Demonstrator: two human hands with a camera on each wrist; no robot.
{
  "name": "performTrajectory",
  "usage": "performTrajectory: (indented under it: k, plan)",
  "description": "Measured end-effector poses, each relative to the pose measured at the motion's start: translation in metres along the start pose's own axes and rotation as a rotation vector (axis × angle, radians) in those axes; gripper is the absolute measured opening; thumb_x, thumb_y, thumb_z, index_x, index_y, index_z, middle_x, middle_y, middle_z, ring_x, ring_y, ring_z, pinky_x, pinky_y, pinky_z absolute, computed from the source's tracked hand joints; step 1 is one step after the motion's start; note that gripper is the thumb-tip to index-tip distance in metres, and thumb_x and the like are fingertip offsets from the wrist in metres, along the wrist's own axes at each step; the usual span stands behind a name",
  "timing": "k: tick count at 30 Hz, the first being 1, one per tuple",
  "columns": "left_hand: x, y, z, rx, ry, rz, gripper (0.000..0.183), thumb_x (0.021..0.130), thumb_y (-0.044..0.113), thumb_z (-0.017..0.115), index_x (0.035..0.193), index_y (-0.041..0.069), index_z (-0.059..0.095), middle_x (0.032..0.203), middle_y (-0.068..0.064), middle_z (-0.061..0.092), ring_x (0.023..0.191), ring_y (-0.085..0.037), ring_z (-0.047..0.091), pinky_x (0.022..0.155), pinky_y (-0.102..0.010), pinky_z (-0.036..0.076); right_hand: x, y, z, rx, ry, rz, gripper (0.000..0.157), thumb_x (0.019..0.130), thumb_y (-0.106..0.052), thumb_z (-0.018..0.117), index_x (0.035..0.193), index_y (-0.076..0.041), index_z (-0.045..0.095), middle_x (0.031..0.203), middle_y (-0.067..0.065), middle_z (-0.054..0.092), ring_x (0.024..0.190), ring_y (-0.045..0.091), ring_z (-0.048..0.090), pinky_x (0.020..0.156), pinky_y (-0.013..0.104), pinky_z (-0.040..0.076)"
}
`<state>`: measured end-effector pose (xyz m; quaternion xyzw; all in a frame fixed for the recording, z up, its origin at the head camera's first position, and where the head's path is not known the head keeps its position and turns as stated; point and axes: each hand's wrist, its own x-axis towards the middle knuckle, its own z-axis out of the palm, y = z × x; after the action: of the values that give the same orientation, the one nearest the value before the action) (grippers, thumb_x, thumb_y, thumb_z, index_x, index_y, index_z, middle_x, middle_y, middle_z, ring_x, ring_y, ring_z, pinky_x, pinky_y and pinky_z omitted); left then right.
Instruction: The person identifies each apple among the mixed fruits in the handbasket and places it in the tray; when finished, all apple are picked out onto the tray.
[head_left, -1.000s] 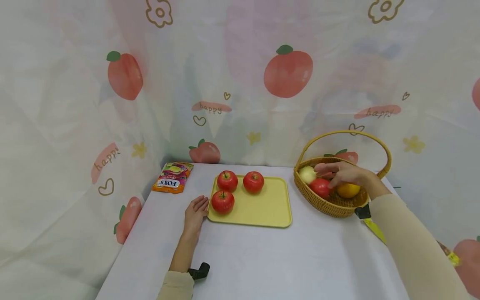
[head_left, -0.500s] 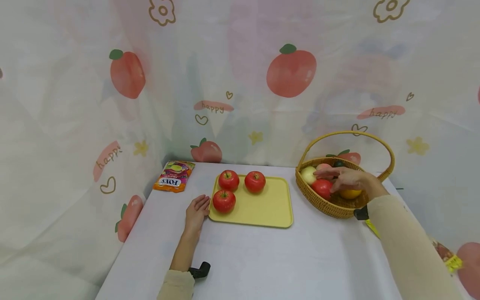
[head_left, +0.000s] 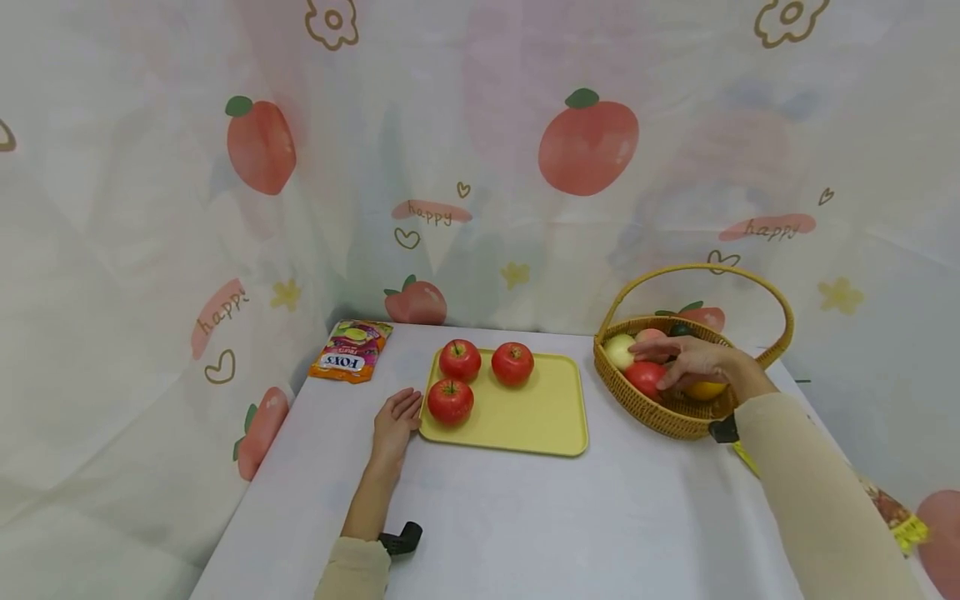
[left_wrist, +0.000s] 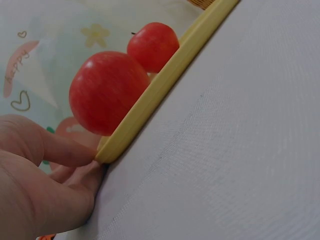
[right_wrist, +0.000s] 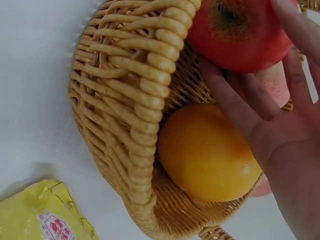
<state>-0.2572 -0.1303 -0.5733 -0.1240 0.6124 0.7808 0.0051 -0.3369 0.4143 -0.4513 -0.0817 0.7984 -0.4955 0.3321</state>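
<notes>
My left hand lies at the left edge of a yellow tray, its fingers nearly straight. In the left wrist view, a digit touches the tray's corner rim. Three red apples stand on the tray's left half. Over a wicker basket on the right, my right hand reaches in from the side. Its thumb and fingers lie around a red apple, gripping it while it is still inside the basket. An orange-yellow fruit sits below that hand, partly covered by it in the head view.
The basket also holds a pale, whitish round fruit, a pinkish fruit and a dark green one. Its tall handle arches behind the right hand. A candy bag lies back left; a yellow packet lies beside the basket.
The right hand has shifted slightly in the basket, and its fingers have come closer around the red apple. The left hand stays at the tray. The whole view has drifted a little.
</notes>
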Motion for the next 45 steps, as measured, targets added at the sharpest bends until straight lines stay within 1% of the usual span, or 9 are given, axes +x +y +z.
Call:
performTrajectory:
  k: [3, 7, 9, 17, 22, 27, 33, 39, 45]
  plan:
    - [-0.001, 0.001, 0.0, 0.008, 0.0, -0.003, 0.063, 0.093, -0.022, 0.049, 0.153, -0.002, 0.043, 0.152, -0.024, 0.05, 0.144, -0.035, 0.049, 0.117, -0.043, 0.042, -0.001, 0.0, 0.0, -0.015, -0.003, 0.016, 0.086, 0.085, 0.003, 0.079, 0.16, -0.007, 0.037, 0.167, 0.022, 0.025, 0.144, 0.04, 0.036, 0.106, 0.056, 0.053]
    - [0.0, 0.002, -0.001, 0.008, 0.0, -0.006, 0.063, 0.093, -0.021, 0.049, 0.153, -0.002, 0.042, 0.153, -0.024, 0.05, 0.144, -0.034, 0.049, 0.118, -0.043, 0.042, -0.003, 0.002, 0.001, 0.011, 0.006, 0.049, 0.084, 0.085, 0.008, 0.076, 0.159, -0.009, 0.042, 0.166, 0.024, 0.023, 0.123, 0.04, 0.057, 0.103, 0.057, 0.055]
    - [-0.001, 0.002, -0.001, 0.006, 0.003, -0.006, 0.063, 0.093, -0.021, 0.049, 0.153, -0.002, 0.043, 0.153, -0.024, 0.05, 0.144, -0.034, 0.049, 0.117, -0.043, 0.042, -0.003, 0.003, 0.0, 0.023, 0.021, 0.061, 0.083, 0.084, 0.009, 0.076, 0.158, -0.01, 0.044, 0.165, 0.023, 0.023, 0.114, 0.038, 0.062, 0.101, 0.056, 0.056]
    - [0.0, -0.001, -0.002, -0.009, 0.001, 0.001, 0.064, 0.092, -0.022, 0.048, 0.152, -0.003, 0.043, 0.152, -0.025, 0.051, 0.143, -0.035, 0.05, 0.117, -0.043, 0.043, -0.002, 0.005, -0.006, -0.013, 0.019, 0.057, 0.084, 0.086, -0.001, 0.081, 0.159, -0.006, 0.041, 0.167, 0.024, 0.028, 0.128, 0.03, 0.052, 0.1, 0.055, 0.058]
    - [-0.001, 0.001, -0.004, -0.007, 0.008, 0.007, 0.064, 0.091, -0.023, 0.048, 0.152, -0.003, 0.043, 0.151, -0.025, 0.051, 0.143, -0.035, 0.05, 0.116, -0.042, 0.044, -0.001, 0.004, -0.008, -0.022, -0.017, 0.019, 0.082, 0.09, -0.002, 0.077, 0.16, -0.001, 0.035, 0.164, 0.026, 0.034, 0.126, 0.025, 0.058, 0.098, 0.056, 0.058]
    - [0.001, 0.0, -0.004, -0.018, 0.006, 0.007, 0.063, 0.092, -0.022, 0.049, 0.152, -0.002, 0.044, 0.151, -0.024, 0.052, 0.142, -0.034, 0.051, 0.116, -0.042, 0.044, -0.007, 0.004, -0.01, -0.026, -0.003, -0.015, 0.08, 0.091, -0.002, 0.076, 0.16, 0.001, 0.035, 0.161, 0.028, 0.038, 0.121, 0.025, 0.062, 0.095, 0.057, 0.059]
    - [0.003, -0.002, 0.0, -0.021, -0.015, 0.011, 0.064, 0.091, -0.023, 0.048, 0.152, -0.003, 0.044, 0.152, -0.025, 0.051, 0.143, -0.036, 0.05, 0.116, -0.042, 0.044, -0.019, 0.004, -0.011, -0.03, 0.008, -0.056, 0.076, 0.094, -0.003, 0.073, 0.16, -0.001, 0.035, 0.162, 0.032, 0.031, 0.122, 0.025, 0.063, 0.097, 0.06, 0.057]
    - [0.004, -0.003, 0.002, -0.024, -0.008, 0.013, 0.064, 0.091, -0.024, 0.049, 0.151, -0.004, 0.045, 0.151, -0.026, 0.052, 0.142, -0.036, 0.051, 0.116, -0.042, 0.044, -0.03, -0.002, -0.01, 0.042, 0.078, -0.064, 0.075, 0.096, -0.003, 0.072, 0.16, -0.002, 0.035, 0.162, 0.038, 0.021, 0.117, 0.03, 0.067, 0.097, 0.062, 0.056]
    - [0.004, -0.002, -0.001, -0.006, -0.004, 0.016, 0.064, 0.091, -0.024, 0.049, 0.152, -0.003, 0.044, 0.151, -0.025, 0.052, 0.142, -0.036, 0.051, 0.116, -0.042, 0.044, -0.037, -0.016, -0.002, 0.086, 0.112, -0.091, 0.074, 0.099, -0.003, 0.068, 0.163, -0.01, 0.032, 0.162, 0.038, 0.02, 0.116, 0.031, 0.067, 0.097, 0.063, 0.055]
